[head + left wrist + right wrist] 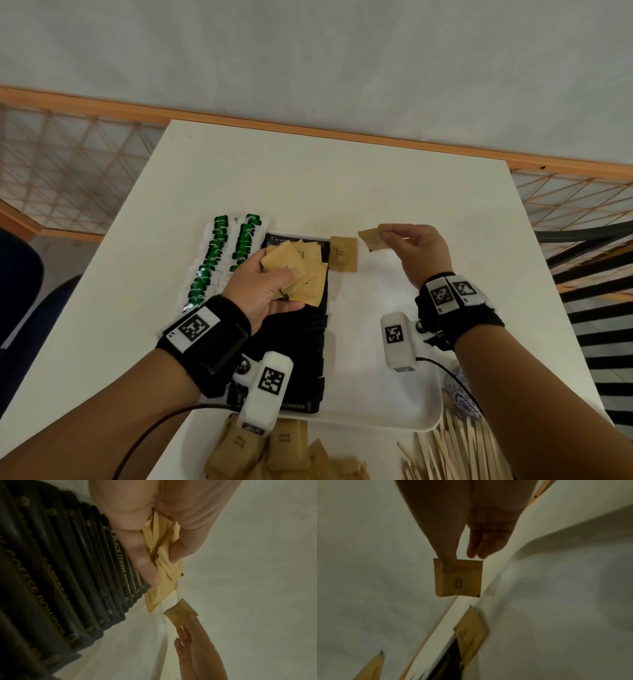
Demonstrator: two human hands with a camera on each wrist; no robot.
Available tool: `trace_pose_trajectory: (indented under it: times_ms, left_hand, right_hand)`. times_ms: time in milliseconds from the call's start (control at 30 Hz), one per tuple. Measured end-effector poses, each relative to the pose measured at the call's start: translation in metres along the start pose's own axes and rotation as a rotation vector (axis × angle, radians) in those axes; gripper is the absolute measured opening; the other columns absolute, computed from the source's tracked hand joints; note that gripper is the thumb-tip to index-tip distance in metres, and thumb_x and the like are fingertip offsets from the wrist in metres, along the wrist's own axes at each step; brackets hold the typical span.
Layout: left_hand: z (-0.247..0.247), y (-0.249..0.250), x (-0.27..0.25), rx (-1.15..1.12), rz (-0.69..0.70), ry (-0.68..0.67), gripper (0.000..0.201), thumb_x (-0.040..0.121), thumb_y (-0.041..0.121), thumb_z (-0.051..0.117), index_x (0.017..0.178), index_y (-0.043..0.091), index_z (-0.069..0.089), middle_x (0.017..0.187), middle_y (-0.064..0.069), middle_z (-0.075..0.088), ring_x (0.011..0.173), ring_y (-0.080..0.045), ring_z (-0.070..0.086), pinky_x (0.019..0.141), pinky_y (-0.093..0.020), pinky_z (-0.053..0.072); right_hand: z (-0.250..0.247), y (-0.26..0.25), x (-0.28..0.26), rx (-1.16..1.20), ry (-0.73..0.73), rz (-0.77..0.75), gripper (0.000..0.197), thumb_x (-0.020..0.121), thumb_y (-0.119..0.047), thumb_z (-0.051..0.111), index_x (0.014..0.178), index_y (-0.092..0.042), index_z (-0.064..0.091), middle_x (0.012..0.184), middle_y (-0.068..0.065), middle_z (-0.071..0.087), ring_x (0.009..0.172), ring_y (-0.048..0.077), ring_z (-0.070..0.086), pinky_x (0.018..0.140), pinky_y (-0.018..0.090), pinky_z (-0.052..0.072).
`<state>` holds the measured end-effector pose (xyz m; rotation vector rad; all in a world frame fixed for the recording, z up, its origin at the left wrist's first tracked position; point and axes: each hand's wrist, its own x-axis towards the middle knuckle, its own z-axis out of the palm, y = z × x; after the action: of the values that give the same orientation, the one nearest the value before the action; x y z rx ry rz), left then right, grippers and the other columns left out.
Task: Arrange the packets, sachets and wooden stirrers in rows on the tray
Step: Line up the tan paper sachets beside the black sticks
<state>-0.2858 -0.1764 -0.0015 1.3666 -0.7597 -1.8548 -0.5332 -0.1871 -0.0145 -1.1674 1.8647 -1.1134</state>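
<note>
My left hand [270,284] grips a fanned bunch of brown sugar sachets [301,270] above the row of black coffee packets [301,342] on the white tray [376,394]. In the left wrist view the same bunch [161,555] sits between thumb and fingers. My right hand [407,246] pinches a single brown sachet [371,239] in the air above the tray's far right part; the right wrist view shows this sachet [458,578] under the thumb. One brown sachet [343,254] lies flat on the tray beside the black packets. Green-tagged tea bags [219,260] form two rows at the left.
A pile of loose brown sachets [284,452] lies on the white table [308,178] in front of the tray. Several wooden stirrers [455,452] lie at the near right. A wooden railing [308,130] runs behind the table.
</note>
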Motion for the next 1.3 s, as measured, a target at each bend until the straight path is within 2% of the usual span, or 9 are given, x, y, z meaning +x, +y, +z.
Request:
trace_pose_trajectory:
  times_ms: [100, 267, 400, 533, 767, 967, 1133, 1233, 1300]
  left_hand:
    - [-0.003, -0.001, 0.002, 0.001, 0.0, 0.006, 0.031, 0.087, 0.002, 0.062, 0.113, 0.019, 0.057, 0.109, -0.009, 0.064, 0.085, -0.027, 0.068, 0.055, -0.032, 0.058]
    - [-0.004, -0.003, 0.004, 0.007, -0.004, 0.007, 0.034, 0.086, 0.002, 0.063, 0.116, 0.017, 0.056, 0.107, -0.009, 0.065, 0.084, -0.026, 0.069, 0.054, -0.032, 0.058]
    - [-0.004, -0.005, 0.006, 0.007, -0.007, 0.008, 0.032, 0.086, 0.001, 0.063, 0.113, 0.018, 0.057, 0.107, -0.009, 0.065, 0.086, -0.027, 0.068, 0.053, -0.032, 0.058]
    - [-0.004, -0.006, 0.009, 0.001, -0.008, 0.006, 0.033, 0.085, 0.001, 0.064, 0.113, 0.019, 0.058, 0.105, -0.007, 0.065, 0.084, -0.026, 0.069, 0.054, -0.032, 0.058]
    - [-0.002, -0.008, 0.01, -0.004, -0.01, -0.009, 0.032, 0.085, 0.001, 0.064, 0.112, 0.019, 0.059, 0.106, -0.008, 0.066, 0.084, -0.026, 0.069, 0.055, -0.033, 0.059]
    - [0.001, -0.006, 0.009, 0.0, -0.006, -0.014, 0.027, 0.087, 0.0, 0.062, 0.105, 0.02, 0.058, 0.105, -0.008, 0.066, 0.084, -0.026, 0.068, 0.059, -0.035, 0.06]
    - [0.007, -0.006, 0.007, -0.038, 0.002, -0.02, 0.028, 0.087, 0.0, 0.06, 0.108, 0.019, 0.058, 0.106, -0.009, 0.065, 0.088, -0.026, 0.067, 0.061, -0.036, 0.06]
    - [0.009, -0.005, 0.006, -0.075, 0.011, -0.022, 0.027, 0.089, 0.002, 0.059, 0.111, 0.018, 0.058, 0.103, -0.009, 0.067, 0.082, -0.024, 0.069, 0.06, -0.035, 0.059]
    - [0.007, -0.004, 0.006, -0.099, 0.025, -0.011, 0.026, 0.089, 0.004, 0.059, 0.111, 0.018, 0.059, 0.103, -0.009, 0.067, 0.082, -0.024, 0.069, 0.062, -0.036, 0.059]
  right_hand:
    - [-0.001, 0.007, 0.004, 0.031, -0.013, 0.13, 0.013, 0.086, -0.022, 0.067, 0.08, -0.033, 0.069, 0.083, -0.006, 0.07, 0.078, 0.014, 0.064, 0.063, 0.027, 0.052]
    - [0.003, 0.017, 0.01, -0.045, -0.042, 0.243, 0.015, 0.083, -0.023, 0.071, 0.096, -0.016, 0.072, 0.078, -0.002, 0.07, 0.067, 0.014, 0.065, 0.061, 0.026, 0.054]
    - [0.005, 0.021, 0.016, -0.143, -0.03, 0.244, 0.015, 0.078, -0.028, 0.075, 0.089, -0.019, 0.072, 0.075, -0.002, 0.069, 0.061, 0.012, 0.062, 0.064, 0.027, 0.054]
    - [0.006, 0.021, 0.019, -0.196, -0.023, 0.237, 0.013, 0.076, -0.029, 0.077, 0.085, -0.022, 0.07, 0.07, -0.003, 0.068, 0.056, 0.009, 0.061, 0.053, 0.02, 0.05]
    - [0.008, 0.023, 0.02, -0.198, -0.028, 0.23, 0.016, 0.073, -0.031, 0.079, 0.079, -0.025, 0.066, 0.068, 0.002, 0.07, 0.06, 0.019, 0.067, 0.068, 0.034, 0.059]
    - [0.007, 0.015, 0.011, -0.164, 0.006, 0.188, 0.024, 0.08, -0.035, 0.071, 0.1, -0.024, 0.064, 0.08, 0.003, 0.069, 0.066, 0.017, 0.065, 0.068, 0.034, 0.057]
    - [0.023, -0.018, -0.014, -0.007, -0.373, 0.155, 0.021, 0.085, -0.039, 0.067, 0.099, -0.023, 0.066, 0.086, -0.004, 0.072, 0.072, 0.009, 0.066, 0.06, 0.023, 0.054]
    - [0.037, -0.028, -0.026, 0.085, -0.594, 0.176, 0.034, 0.079, -0.024, 0.076, 0.11, -0.02, 0.062, 0.084, 0.002, 0.072, 0.068, 0.011, 0.066, 0.061, 0.022, 0.053]
    - [0.042, -0.027, -0.029, 0.106, -0.619, 0.17, 0.039, 0.077, -0.015, 0.077, 0.113, -0.02, 0.061, 0.075, 0.001, 0.071, 0.067, 0.012, 0.066, 0.062, 0.023, 0.054]
